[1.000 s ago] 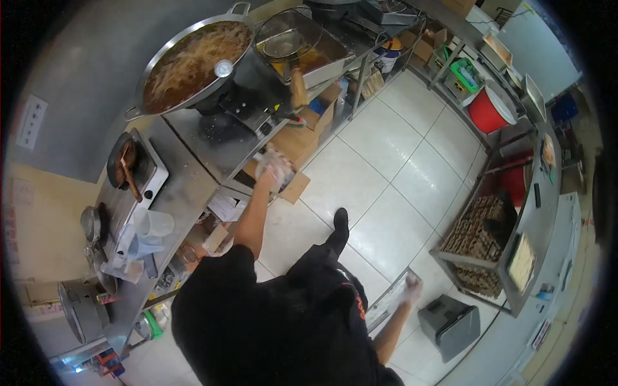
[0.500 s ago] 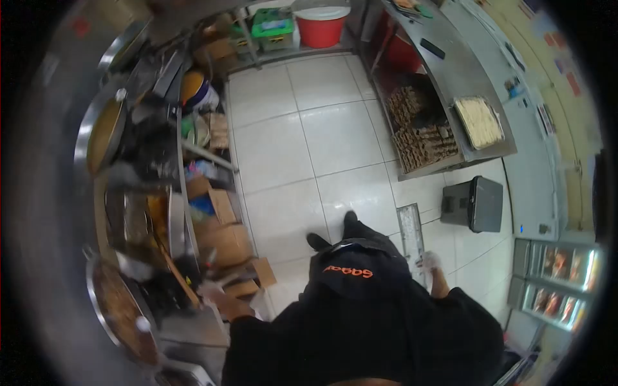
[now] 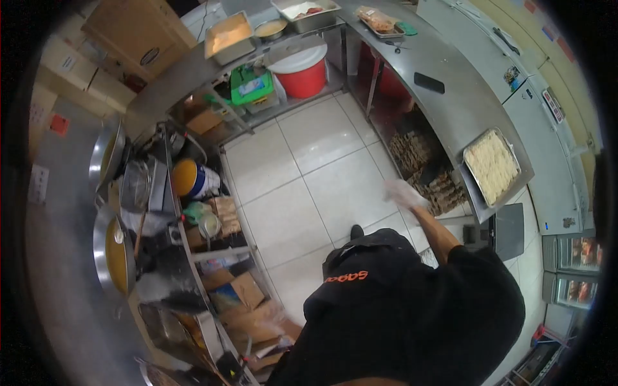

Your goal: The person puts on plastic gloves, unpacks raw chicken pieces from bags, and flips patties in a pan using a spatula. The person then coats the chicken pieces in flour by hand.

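My right hand [image 3: 404,194], in a thin clear glove, is held out over the tiled floor beside the right counter's lower shelf. Its fingers are stretched out, a little blurred, and nothing shows in them. My left hand [image 3: 278,320] is smeared by motion in front of the cardboard boxes [image 3: 248,289] under the left counter, so its fingers cannot be made out. On the right counter, the tray of pale, shredded-looking food [image 3: 492,166] is the nearest dish to my right hand. Brown egg trays [image 3: 441,192] are stacked on the shelf below.
Wide pans of yellow liquid [image 3: 117,254] line the left stove. A red bucket with a white lid [image 3: 306,78] and a green-lidded crate [image 3: 252,87] sit under the far counter. A grey bin [image 3: 507,230] stands at the right counter's end. A phone-like black object [image 3: 429,82] lies on that counter.
The view has shifted forward, bringing in the far counter and its metal trays. My right hand has risen from beside my hip to out in front. My left hand has left the stove's edge.
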A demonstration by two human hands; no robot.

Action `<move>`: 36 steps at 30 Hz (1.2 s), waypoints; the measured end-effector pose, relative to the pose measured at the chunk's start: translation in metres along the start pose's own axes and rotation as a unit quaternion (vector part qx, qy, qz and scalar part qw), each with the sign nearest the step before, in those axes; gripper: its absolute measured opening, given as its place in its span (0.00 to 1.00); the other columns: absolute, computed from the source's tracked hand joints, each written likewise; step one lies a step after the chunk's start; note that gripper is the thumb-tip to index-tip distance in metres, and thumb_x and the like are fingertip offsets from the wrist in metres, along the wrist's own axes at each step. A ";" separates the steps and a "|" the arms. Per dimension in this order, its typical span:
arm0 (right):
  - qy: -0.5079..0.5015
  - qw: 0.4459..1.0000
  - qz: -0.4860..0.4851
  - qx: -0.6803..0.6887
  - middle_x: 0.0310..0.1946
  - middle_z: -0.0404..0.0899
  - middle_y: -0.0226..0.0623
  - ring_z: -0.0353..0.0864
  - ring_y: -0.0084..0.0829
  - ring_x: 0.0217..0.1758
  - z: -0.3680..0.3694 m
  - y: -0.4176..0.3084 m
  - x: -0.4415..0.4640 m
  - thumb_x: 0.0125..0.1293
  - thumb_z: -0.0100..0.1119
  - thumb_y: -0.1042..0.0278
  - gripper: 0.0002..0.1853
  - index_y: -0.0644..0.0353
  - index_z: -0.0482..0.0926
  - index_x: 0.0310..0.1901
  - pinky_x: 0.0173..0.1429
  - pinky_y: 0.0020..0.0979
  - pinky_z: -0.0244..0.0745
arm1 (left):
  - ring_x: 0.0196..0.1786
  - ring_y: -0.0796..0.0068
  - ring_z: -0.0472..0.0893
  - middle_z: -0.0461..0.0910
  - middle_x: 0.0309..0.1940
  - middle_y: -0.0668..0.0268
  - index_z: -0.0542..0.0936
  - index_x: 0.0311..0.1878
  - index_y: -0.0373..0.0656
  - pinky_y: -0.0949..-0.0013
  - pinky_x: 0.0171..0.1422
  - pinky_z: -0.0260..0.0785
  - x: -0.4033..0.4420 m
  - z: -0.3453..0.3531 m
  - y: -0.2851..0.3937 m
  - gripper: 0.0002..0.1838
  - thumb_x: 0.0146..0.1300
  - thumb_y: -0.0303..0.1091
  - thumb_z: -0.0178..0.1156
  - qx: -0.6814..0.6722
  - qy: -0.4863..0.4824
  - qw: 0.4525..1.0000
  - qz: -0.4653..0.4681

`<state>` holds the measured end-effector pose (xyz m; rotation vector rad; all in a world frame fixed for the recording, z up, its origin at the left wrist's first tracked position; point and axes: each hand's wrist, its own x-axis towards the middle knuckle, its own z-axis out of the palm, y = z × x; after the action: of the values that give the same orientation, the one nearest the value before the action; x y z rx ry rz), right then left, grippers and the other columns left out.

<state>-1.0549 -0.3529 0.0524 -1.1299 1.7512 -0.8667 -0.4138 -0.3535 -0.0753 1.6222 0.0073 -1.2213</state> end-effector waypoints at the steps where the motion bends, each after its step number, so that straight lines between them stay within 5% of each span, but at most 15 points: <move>1: 0.007 0.925 0.007 0.381 0.42 0.82 0.39 0.80 0.34 0.41 0.017 -0.044 0.044 0.71 0.49 0.60 0.22 0.62 0.72 0.61 0.47 0.37 0.74 | 0.69 0.46 0.62 0.60 0.69 0.59 0.56 0.72 0.61 0.35 0.62 0.59 -0.002 0.058 -0.004 0.46 0.55 0.77 0.42 -0.044 -0.043 0.998 -0.009; 4: -0.101 0.991 -0.085 -0.029 0.43 0.82 0.43 0.79 0.34 0.52 0.029 -0.166 0.178 0.71 0.46 0.47 0.28 0.60 0.71 0.63 0.59 0.40 0.69 | 0.74 0.44 0.52 0.50 0.75 0.60 0.50 0.75 0.61 0.30 0.68 0.47 -0.038 0.270 0.002 0.51 0.54 0.80 0.43 -0.089 -0.294 0.950 0.053; 5: -0.080 0.987 -0.129 0.046 0.42 0.82 0.42 0.79 0.36 0.50 0.041 -0.199 0.199 0.71 0.45 0.44 0.28 0.60 0.75 0.58 0.58 0.44 0.69 | 0.75 0.46 0.51 0.47 0.76 0.60 0.51 0.75 0.61 0.29 0.70 0.42 -0.066 0.348 0.022 0.49 0.55 0.79 0.43 -0.054 -0.309 0.948 0.054; 7: -0.016 0.904 -0.406 -0.132 0.41 0.82 0.42 0.80 0.44 0.44 0.078 -0.201 0.283 0.71 0.46 0.45 0.25 0.61 0.77 0.50 0.57 0.45 0.69 | 0.75 0.48 0.50 0.49 0.75 0.61 0.52 0.74 0.61 0.30 0.71 0.41 -0.152 0.487 0.070 0.47 0.57 0.78 0.41 -0.025 -0.323 0.942 0.093; 9: -0.023 0.865 -0.451 -0.220 0.41 0.82 0.42 0.80 0.46 0.43 0.063 -0.220 0.312 0.70 0.46 0.46 0.24 0.60 0.78 0.48 0.57 0.45 0.70 | 0.76 0.48 0.48 0.49 0.75 0.61 0.51 0.75 0.61 0.30 0.71 0.40 -0.143 0.582 0.090 0.47 0.58 0.77 0.40 -0.039 -0.362 0.926 0.098; 12: -0.052 0.916 -0.310 -0.249 0.41 0.82 0.43 0.80 0.46 0.44 0.006 -0.226 0.346 0.70 0.49 0.51 0.19 0.57 0.78 0.50 0.57 0.42 0.71 | 0.77 0.48 0.45 0.47 0.76 0.60 0.50 0.75 0.60 0.31 0.71 0.38 -0.140 0.679 0.118 0.46 0.59 0.77 0.39 -0.010 -0.376 0.917 0.132; 16: -0.018 0.949 -0.170 -0.265 0.43 0.80 0.49 0.79 0.45 0.50 -0.085 -0.073 0.424 0.67 0.50 0.52 0.19 0.58 0.78 0.50 0.59 0.42 0.71 | 0.78 0.48 0.43 0.45 0.77 0.62 0.49 0.75 0.61 0.31 0.72 0.35 -0.089 0.793 0.132 0.46 0.60 0.76 0.39 0.073 -0.374 0.916 0.121; 17: -0.018 0.973 0.099 -0.209 0.44 0.80 0.52 0.79 0.47 0.51 -0.144 -0.151 0.394 0.65 0.54 0.53 0.19 0.61 0.80 0.46 0.58 0.42 0.71 | 0.78 0.48 0.43 0.45 0.77 0.64 0.48 0.76 0.62 0.29 0.71 0.34 -0.084 0.818 0.133 0.45 0.60 0.75 0.40 0.112 -0.434 0.882 0.142; 21: 0.237 0.954 0.139 -0.120 0.39 0.82 0.52 0.82 0.47 0.46 -0.257 -0.058 0.413 0.63 0.56 0.56 0.17 0.62 0.81 0.41 0.52 0.42 0.74 | 0.77 0.49 0.48 0.47 0.76 0.54 0.48 0.76 0.52 0.35 0.73 0.36 -0.123 0.974 0.116 0.43 0.64 0.66 0.41 0.171 -0.494 0.843 0.125; 23: 0.421 0.880 0.219 -0.031 0.31 0.84 0.45 0.84 0.38 0.37 -0.296 -0.111 0.422 0.60 0.58 0.67 0.09 0.63 0.83 0.37 0.45 0.34 0.76 | 0.77 0.51 0.48 0.48 0.77 0.64 0.44 0.77 0.61 0.30 0.70 0.41 -0.124 1.048 0.094 0.50 0.57 0.75 0.44 0.209 -0.664 0.702 0.150; 26: 0.526 0.821 0.207 0.086 0.37 0.84 0.48 0.83 0.37 0.43 -0.351 -0.073 0.470 0.65 0.56 0.65 0.14 0.66 0.80 0.45 0.50 0.34 0.76 | 0.75 0.52 0.55 0.54 0.75 0.65 0.50 0.76 0.59 0.34 0.69 0.49 -0.122 1.171 0.022 0.49 0.56 0.72 0.52 0.184 -0.729 0.653 0.091; 29: 0.603 0.781 0.146 0.073 0.44 0.82 0.51 0.82 0.37 0.47 -0.403 -0.057 0.531 0.66 0.58 0.63 0.21 0.65 0.74 0.57 0.53 0.34 0.75 | 0.64 0.69 0.70 0.65 0.69 0.66 0.64 0.71 0.49 0.61 0.60 0.67 -0.194 1.278 -0.035 0.35 0.64 0.52 0.60 0.275 -0.700 0.659 0.004; 30: 0.615 0.772 0.071 0.141 0.51 0.79 0.51 0.82 0.38 0.49 -0.418 -0.046 0.559 0.65 0.61 0.62 0.30 0.63 0.64 0.66 0.56 0.35 0.75 | 0.68 0.65 0.66 0.63 0.70 0.66 0.58 0.72 0.49 0.61 0.62 0.68 -0.155 1.345 -0.088 0.31 0.69 0.37 0.56 0.313 -0.765 0.563 0.016; 31: 0.577 0.805 0.123 0.061 0.55 0.76 0.52 0.79 0.40 0.52 -0.441 -0.063 0.570 0.63 0.63 0.60 0.38 0.60 0.56 0.70 0.58 0.36 0.73 | 0.49 0.76 0.80 0.79 0.55 0.64 0.73 0.64 0.46 0.71 0.51 0.71 -0.235 1.345 -0.073 0.29 0.67 0.55 0.55 0.342 -0.698 0.612 0.147; 36: 0.673 0.726 0.025 0.138 0.57 0.72 0.53 0.74 0.45 0.58 -0.566 -0.075 0.679 0.58 0.69 0.54 0.45 0.62 0.54 0.70 0.65 0.37 0.67 | 0.45 0.48 0.82 0.82 0.44 0.49 0.72 0.61 0.40 0.56 0.51 0.72 -0.267 1.509 -0.195 0.33 0.63 0.59 0.54 0.474 -0.636 0.417 0.445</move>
<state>-1.6996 -0.9559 0.1464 -0.0619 2.5357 -2.1445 -1.6890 -1.2093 0.0904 0.6076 -2.5545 -1.1974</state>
